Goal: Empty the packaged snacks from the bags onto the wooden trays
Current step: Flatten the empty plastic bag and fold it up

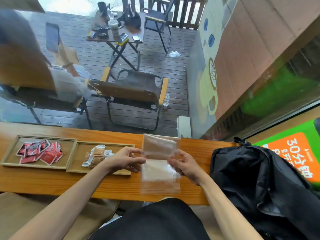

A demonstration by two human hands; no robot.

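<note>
Two wooden trays sit side by side on the counter (121,191): left tray (10,153) holds red packets (40,152), right tray (76,163) holds brown snacks (95,157). Left hand (125,159) and right hand (186,167) each pinch an edge of a clear bag (160,172), folded mid-air; looks empty. Judged step: emptying finished, bag being folded. Next calls for setting it aside, perhaps checking the black backpack (251,179).
</note>
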